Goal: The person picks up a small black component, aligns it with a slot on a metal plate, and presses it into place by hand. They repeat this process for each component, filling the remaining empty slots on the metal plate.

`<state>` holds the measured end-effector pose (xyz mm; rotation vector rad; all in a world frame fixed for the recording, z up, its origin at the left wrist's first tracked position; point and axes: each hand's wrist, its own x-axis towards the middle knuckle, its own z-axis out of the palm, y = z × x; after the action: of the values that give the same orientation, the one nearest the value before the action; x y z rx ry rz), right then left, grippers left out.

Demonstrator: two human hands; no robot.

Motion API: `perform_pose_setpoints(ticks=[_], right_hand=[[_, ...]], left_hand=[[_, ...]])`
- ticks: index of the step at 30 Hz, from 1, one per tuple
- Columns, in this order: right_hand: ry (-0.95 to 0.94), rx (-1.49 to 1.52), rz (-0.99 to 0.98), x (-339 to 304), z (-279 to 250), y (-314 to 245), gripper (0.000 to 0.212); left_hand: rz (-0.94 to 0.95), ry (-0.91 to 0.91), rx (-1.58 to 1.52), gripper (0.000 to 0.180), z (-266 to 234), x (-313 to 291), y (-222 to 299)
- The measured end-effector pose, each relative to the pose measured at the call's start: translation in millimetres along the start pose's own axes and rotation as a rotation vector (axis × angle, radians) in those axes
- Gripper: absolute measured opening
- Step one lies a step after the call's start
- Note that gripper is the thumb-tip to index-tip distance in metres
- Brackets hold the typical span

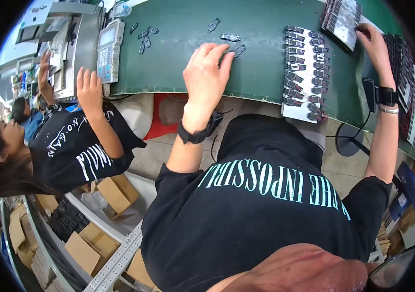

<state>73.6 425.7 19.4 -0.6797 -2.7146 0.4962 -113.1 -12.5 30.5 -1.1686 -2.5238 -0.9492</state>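
Observation:
My left hand (206,68) is over the green table, its thumb and forefinger apart. Just beyond its fingertips lies a small black component (239,50). Two more, a black component (230,37) and another one (213,25), are farther up the table. To the right, a white board (301,113) carries rows of black components with thin red and black wires. My right hand (374,41) grips the edge of a tilted white board (347,30) at the far right, which has a row of components along its left side. The fingertips there are partly hidden.
A co-worker (81,146) sits at the left by a grey machine with a keypad panel (111,51). Several loose components (144,39) lie near that panel. More loaded boards (407,82) line the right edge. A black stand (351,141) is below the table edge; cardboard boxes (117,194) are at lower left.

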Motion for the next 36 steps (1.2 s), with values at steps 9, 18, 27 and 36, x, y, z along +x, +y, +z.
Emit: perform_pose_setpoints(ticks=[9, 18, 27, 36], right_hand=[[0.262, 0.125, -0.003, -57.4, -17.0, -101.4, 0.023], [-0.002, 0.677, -0.169, -141.5, 7.9, -236.1, 0.018], [0.090, 0.732, 0.038, -157.2, 13.4, -234.7, 0.014], [0.052, 0.720, 0.110, -162.6, 16.0, -242.2, 0.013]], left_hand=[[0.159, 0.006, 0.041, 0.010, 8.3, -3.2, -0.3], [0.302, -0.158, -0.238, 0.009, 3.3, -17.5, 75.2], [-0.392, -0.337, -1.088, 0.016, 14.1, -38.7, 86.9], [-0.322, -0.258, -1.025, 0.017, 18.8, -39.7, 91.0]])
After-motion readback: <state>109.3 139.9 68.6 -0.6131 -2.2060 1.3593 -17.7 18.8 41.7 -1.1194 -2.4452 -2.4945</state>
